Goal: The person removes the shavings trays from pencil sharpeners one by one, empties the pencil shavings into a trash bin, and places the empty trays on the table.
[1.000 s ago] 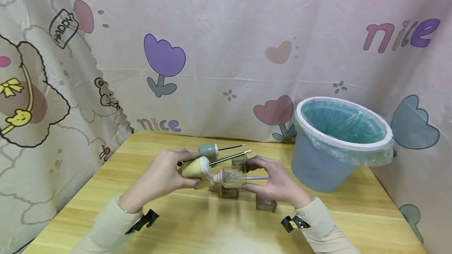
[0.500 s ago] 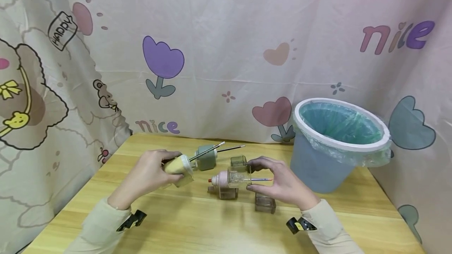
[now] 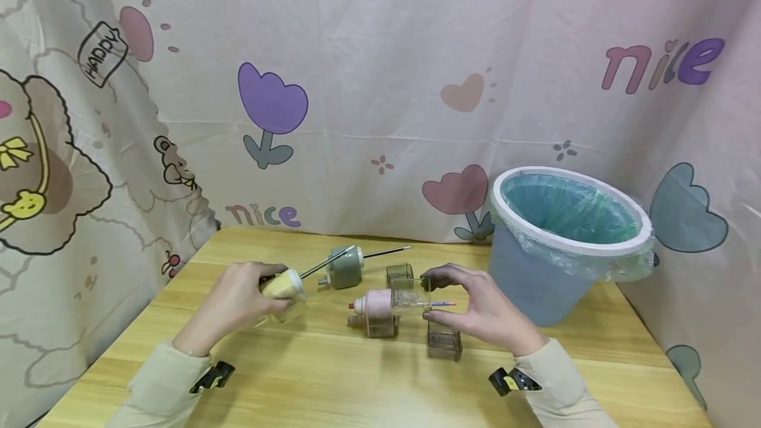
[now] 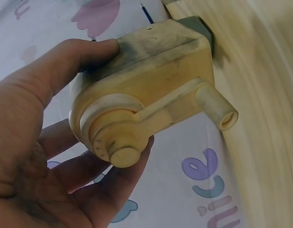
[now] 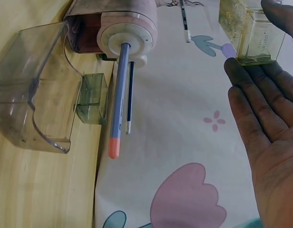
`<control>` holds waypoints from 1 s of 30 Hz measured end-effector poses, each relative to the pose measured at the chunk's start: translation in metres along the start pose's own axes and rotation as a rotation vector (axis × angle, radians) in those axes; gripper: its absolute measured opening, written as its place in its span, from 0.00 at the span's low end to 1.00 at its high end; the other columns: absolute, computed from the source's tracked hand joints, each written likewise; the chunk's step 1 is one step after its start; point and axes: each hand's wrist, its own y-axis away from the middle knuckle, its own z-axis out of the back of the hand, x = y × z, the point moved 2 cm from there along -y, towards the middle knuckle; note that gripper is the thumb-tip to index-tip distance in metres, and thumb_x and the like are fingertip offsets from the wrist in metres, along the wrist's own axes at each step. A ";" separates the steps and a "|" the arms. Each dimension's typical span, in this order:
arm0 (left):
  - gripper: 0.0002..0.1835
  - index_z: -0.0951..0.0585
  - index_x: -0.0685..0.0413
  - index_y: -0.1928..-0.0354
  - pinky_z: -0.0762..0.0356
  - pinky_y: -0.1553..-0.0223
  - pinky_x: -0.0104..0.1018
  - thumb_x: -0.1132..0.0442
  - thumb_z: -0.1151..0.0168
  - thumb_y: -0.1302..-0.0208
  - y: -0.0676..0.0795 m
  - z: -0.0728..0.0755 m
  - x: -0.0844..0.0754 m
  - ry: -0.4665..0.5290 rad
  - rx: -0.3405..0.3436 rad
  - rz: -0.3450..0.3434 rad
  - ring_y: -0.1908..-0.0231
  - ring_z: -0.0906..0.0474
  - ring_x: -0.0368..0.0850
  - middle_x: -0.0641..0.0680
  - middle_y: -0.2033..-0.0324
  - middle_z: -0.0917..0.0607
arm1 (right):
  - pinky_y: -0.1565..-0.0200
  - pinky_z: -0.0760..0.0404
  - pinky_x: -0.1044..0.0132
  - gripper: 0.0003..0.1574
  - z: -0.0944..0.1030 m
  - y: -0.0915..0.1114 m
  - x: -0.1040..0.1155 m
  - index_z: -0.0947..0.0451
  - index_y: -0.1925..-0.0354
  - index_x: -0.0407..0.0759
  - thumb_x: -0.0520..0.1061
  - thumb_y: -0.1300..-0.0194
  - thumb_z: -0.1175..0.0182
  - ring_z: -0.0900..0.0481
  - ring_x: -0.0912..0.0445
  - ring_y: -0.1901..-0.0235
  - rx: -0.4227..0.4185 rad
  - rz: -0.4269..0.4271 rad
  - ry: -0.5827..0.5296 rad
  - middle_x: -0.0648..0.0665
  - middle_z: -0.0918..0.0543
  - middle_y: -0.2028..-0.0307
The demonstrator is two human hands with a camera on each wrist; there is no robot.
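My left hand [image 3: 234, 299] grips a yellow hand-crank pencil sharpener [image 4: 151, 71], its thumb on one side and fingers curled under the other. The crank faces the left wrist camera, and a pencil [image 3: 326, 263] sticks out of the sharpener's white front. Between thumb and fingertips, my right hand [image 3: 478, 306] holds a clear yellowish shavings drawer [image 5: 258, 38]; specks of shavings show inside it in the head view. Behind that drawer a pink sharpener [image 3: 378, 309] lies on the table, with a blue pencil [image 5: 120, 99] in it.
A green sharpener [image 3: 345, 269] with a pencil in it stands farther back. Two smoky drawers, one greenish [image 3: 399, 273] and one brownish [image 3: 444, 343], rest on the wooden table [image 3: 333, 388]. At the right stands a lined blue bin [image 3: 529, 283].
My left hand has carried the yellow sharpener left, widening its gap from the clear drawer. My right hand, still holding the drawer, has shifted slightly right.
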 end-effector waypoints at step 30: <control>0.31 0.12 0.63 0.47 0.25 0.72 0.38 0.54 0.15 0.50 0.007 -0.011 0.039 -0.056 0.096 0.165 0.74 0.23 0.45 0.51 0.72 0.13 | 0.42 0.14 0.53 0.34 0.012 0.009 -0.009 0.17 0.38 0.57 0.53 0.42 0.19 0.13 0.62 0.47 -0.031 -0.025 0.059 0.64 0.11 0.49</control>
